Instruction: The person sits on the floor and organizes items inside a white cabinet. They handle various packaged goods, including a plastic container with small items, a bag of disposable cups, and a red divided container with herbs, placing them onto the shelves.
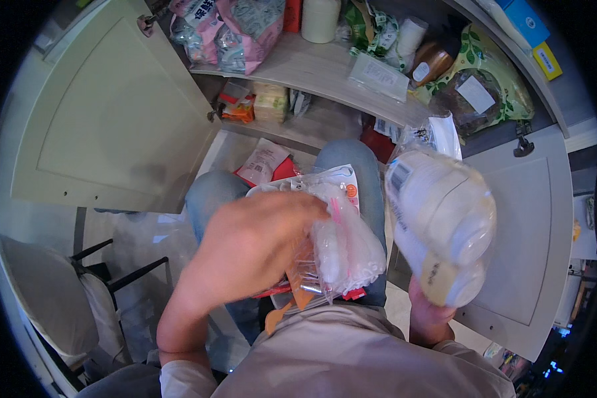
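Note:
My left hand (256, 239) is over my lap at the near side of a clear plastic bag of white items (353, 248) with a pink zip strip; its fingertips are hidden, so its grip cannot be told. Beneath lie other clear packets, an orange piece (301, 281) and a white printed card (348, 176), all resting on my thighs. At the right, my right hand (430, 308) holds up a large clear plastic pack of white rolled or bottle-shaped items (438, 204) from its lower end. The pack bears a barcode and partly hides the right cabinet door.
Cabinet doors stand open at left (114, 114) and right (517, 239). The shelf (298, 54) holds a pink bag (248, 30), a white canister (321, 20) and a green leaf-print bag (517, 74). Packets lie in the low drawer (261, 161). A chair (45, 293) stands left.

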`<action>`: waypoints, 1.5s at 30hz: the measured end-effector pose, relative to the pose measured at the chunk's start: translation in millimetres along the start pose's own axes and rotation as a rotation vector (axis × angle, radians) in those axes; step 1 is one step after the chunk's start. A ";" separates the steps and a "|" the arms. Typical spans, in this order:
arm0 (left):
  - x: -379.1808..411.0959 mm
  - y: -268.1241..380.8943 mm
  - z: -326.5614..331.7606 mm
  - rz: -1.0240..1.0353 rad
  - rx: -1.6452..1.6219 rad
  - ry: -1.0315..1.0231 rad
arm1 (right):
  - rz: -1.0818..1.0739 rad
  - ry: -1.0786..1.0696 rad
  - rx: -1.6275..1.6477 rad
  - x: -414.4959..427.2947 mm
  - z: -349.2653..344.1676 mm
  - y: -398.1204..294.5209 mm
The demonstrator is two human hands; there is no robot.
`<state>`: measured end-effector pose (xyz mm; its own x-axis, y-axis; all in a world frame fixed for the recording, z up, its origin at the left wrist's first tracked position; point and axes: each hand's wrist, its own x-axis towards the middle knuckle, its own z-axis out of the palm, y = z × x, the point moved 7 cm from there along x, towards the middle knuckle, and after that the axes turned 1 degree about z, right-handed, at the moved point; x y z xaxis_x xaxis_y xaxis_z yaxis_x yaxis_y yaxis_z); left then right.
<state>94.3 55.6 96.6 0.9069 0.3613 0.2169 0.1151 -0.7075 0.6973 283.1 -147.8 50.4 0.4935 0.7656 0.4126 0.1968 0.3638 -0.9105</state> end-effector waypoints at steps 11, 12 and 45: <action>14.7 17.7 47.4 0.199 0.427 -0.303 | 0.068 0.025 0.312 -7.2 -4.5 14.7; 15.6 16.0 42.4 0.202 0.380 -0.259 | 0.063 0.047 0.295 -12.9 -10.2 16.6; 34.1 -10.4 -31.0 -0.007 -0.086 0.330 | 0.041 -0.488 -0.869 -17.2 71.6 10.9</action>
<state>111.5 94.1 117.9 0.7243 0.5530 0.4117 0.0736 -0.6558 0.7513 216.1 -118.9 35.5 0.1499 0.9742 0.1689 0.8355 -0.0335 -0.5484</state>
